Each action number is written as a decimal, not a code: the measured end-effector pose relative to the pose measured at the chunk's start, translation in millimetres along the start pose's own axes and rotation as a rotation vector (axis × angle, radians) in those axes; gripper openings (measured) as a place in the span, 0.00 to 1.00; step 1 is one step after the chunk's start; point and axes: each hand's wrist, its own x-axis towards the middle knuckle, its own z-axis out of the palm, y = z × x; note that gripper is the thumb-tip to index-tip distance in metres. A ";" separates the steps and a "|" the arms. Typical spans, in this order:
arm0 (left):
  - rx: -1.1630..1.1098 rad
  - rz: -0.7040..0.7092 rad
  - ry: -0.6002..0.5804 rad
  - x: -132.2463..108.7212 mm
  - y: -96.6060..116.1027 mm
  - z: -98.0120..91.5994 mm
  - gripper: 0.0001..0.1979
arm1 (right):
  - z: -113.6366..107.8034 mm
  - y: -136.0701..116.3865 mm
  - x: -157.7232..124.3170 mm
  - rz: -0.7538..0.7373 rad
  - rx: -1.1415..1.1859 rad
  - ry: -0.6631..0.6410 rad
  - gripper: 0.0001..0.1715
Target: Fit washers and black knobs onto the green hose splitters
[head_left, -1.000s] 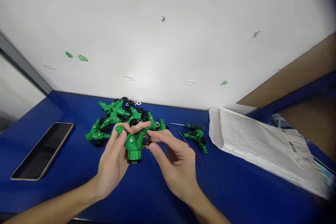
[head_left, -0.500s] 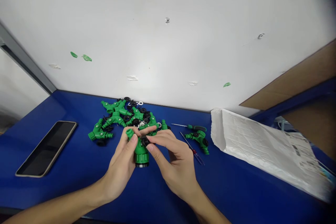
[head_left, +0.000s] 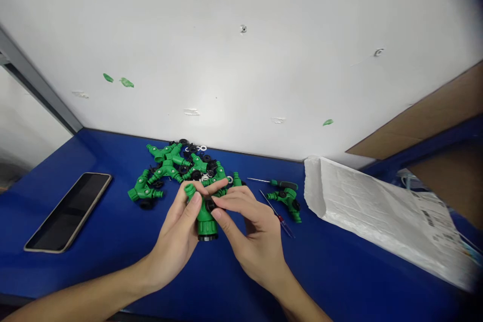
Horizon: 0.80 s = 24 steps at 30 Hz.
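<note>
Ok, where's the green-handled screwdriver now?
In the head view, the green-handled screwdriver lies right of centre on the blue table, just beyond a green fitting and left of the white package.

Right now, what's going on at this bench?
A person's left hand holds a green fitting, black-rimmed end down, while the right hand pinches a small black part at its side; whether it's seated, I can't tell. Beyond them, similar green fittings lie among loose black parts and white rings. A green-handled screwdriver and a red-handled one lie to the right.
</note>
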 end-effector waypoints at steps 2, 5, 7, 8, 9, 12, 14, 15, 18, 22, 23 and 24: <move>0.025 0.001 -0.002 0.5 0.3 -0.2 0.07 | -0.5 -1.1 0.7 -0.020 -0.021 -0.012 0.14; 0.086 0.004 -0.005 1.2 -2.1 -3.2 0.08 | -1.5 -1.1 1.2 0.004 -0.040 -0.037 0.10; 0.133 0.020 -0.015 1.9 -5.6 -6.8 0.08 | -1.8 0.4 1.2 0.030 -0.035 -0.040 0.08; 0.161 0.034 -0.018 2.3 -7.6 -8.8 0.08 | -1.7 1.5 1.2 0.038 -0.029 -0.035 0.08; 0.191 0.054 -0.019 2.8 -9.5 -10.6 0.08 | -1.4 2.8 1.2 0.042 -0.023 -0.027 0.07; 0.275 0.100 -0.024 4.2 -13.6 -14.6 0.08 | -0.3 6.7 1.3 0.026 -0.006 -0.001 0.06; 0.325 0.107 -0.040 4.9 -14.6 -16.1 0.08 | 0.5 8.5 1.1 0.012 0.004 -0.003 0.06; 0.351 0.111 -0.047 5.1 -14.8 -16.7 0.08 | 1.0 9.3 1.0 0.007 0.009 -0.007 0.07; 0.450 0.152 -0.047 5.9 -14.9 -18.8 0.08 | 1.9 11.2 0.1 -0.004 0.014 -0.021 0.07; 0.583 0.211 -0.080 7.2 -14.7 -22.8 0.09 | 1.8 15.0 -0.9 0.027 0.018 -0.055 0.08; 0.612 0.216 -0.098 7.5 -14.5 -24.0 0.09 | 1.6 16.0 -1.3 0.054 0.026 -0.065 0.08; 0.643 0.221 -0.116 7.6 -14.3 -25.4 0.10 | 1.4 16.9 -1.8 0.087 0.037 -0.072 0.08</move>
